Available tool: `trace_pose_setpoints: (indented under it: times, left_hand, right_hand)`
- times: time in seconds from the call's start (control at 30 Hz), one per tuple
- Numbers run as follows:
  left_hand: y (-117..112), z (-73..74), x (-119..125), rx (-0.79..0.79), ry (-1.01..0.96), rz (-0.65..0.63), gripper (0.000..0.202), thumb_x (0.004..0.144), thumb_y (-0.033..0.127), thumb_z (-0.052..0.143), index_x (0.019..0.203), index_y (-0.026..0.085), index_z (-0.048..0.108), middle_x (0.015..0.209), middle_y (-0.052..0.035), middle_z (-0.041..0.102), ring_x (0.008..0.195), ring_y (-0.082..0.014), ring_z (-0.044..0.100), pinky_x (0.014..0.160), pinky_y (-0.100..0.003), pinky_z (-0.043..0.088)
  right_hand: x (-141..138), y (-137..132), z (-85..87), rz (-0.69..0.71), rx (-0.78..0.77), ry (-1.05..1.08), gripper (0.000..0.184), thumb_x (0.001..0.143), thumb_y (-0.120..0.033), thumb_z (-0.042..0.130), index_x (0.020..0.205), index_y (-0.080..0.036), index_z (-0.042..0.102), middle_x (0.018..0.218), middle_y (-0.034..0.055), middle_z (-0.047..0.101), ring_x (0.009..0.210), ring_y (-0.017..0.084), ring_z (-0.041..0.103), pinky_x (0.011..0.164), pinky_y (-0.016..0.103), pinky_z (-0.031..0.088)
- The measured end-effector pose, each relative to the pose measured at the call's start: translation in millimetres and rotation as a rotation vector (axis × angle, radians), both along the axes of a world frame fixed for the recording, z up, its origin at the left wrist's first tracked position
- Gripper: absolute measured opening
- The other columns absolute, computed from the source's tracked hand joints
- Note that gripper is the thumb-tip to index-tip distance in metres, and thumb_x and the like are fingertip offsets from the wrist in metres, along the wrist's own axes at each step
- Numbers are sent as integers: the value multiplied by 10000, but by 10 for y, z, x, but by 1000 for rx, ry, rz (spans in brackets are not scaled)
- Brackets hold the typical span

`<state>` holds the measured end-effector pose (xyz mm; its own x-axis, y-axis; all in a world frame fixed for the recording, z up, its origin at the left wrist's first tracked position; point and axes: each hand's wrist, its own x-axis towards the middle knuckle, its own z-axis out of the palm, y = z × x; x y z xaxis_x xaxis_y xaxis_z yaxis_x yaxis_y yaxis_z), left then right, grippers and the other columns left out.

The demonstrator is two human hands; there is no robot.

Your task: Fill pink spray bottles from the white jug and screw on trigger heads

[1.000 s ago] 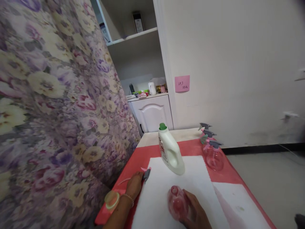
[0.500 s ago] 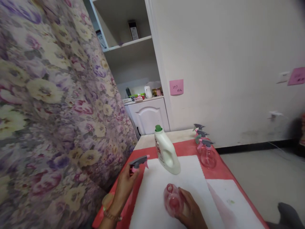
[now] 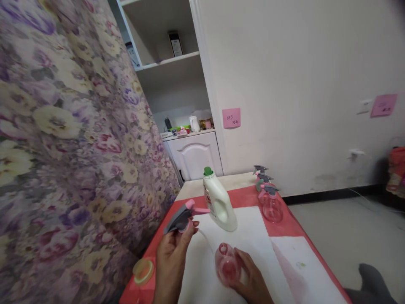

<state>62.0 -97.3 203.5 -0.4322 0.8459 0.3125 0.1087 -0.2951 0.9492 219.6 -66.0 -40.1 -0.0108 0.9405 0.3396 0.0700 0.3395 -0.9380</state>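
My left hand [image 3: 172,257] is closed on a grey and pink spray head [image 3: 183,216], held up above the table with its thin tube hanging toward the bottle. A clear pink bottle [image 3: 225,264], open at the neck, sits on the white sheet [image 3: 249,236] with my right hand [image 3: 251,280] wrapped round it. A white detergent bottle [image 3: 218,200] with a green cap stands just behind them.
Pink spray bottles [image 3: 267,198] with grey triggers stand at the table's far right. A round green and orange lid [image 3: 143,270] lies at the red table's [image 3: 291,228] left edge. A floral curtain [image 3: 69,139] hangs on the left; a white cabinet [image 3: 193,154] and shelves stand behind.
My left hand has lifted the spray head from the table's left edge and brought it up and right, toward the pink bottle. My right hand keeps the bottle in place.
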Motion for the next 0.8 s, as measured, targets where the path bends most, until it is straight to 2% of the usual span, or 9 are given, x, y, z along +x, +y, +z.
trace_pose_setpoints:
  times: [0.23, 0.43, 0.6, 0.8]
  left_hand:
    - [79, -94, 204, 70, -31, -47, 402, 628, 365, 821, 954, 180, 677, 932, -42, 766, 887, -216, 709, 810, -321, 571]
    - [125, -169, 333, 59, -78, -82, 375, 667, 366, 804, 970, 196, 664, 895, -12, 749, 884, -194, 702, 801, -296, 564]
    - [191, -256, 340, 63, -111, -79, 425, 666, 371, 804, 1030, 198, 670, 915, -13, 745, 874, -186, 695, 812, -304, 562]
    - [222, -226, 311, 75, -89, -88, 381, 718, 394, 771, 1039, 219, 662, 968, -3, 731, 916, -170, 676, 818, -270, 546]
  right_hand:
    - [15, -5, 58, 26, 9, 24, 675, 615, -235, 756, 1258, -229, 552, 1259, 105, 633, 1189, 326, 585, 1038, 468, 466]
    - [11, -7, 25, 42, 28, 63, 692, 624, -271, 769, 1277, -247, 543, 1264, 95, 628, 1191, 323, 584, 1033, 463, 470]
    - [26, 5, -5, 53, 28, 63, 708, 629, -325, 788, 1288, -255, 540, 1280, 97, 620, 1210, 327, 571, 1045, 469, 457]
    - [30, 2, 27, 56, 34, 76, 710, 628, -363, 800, 1285, -268, 548, 1264, 88, 631, 1193, 326, 584, 1032, 458, 470]
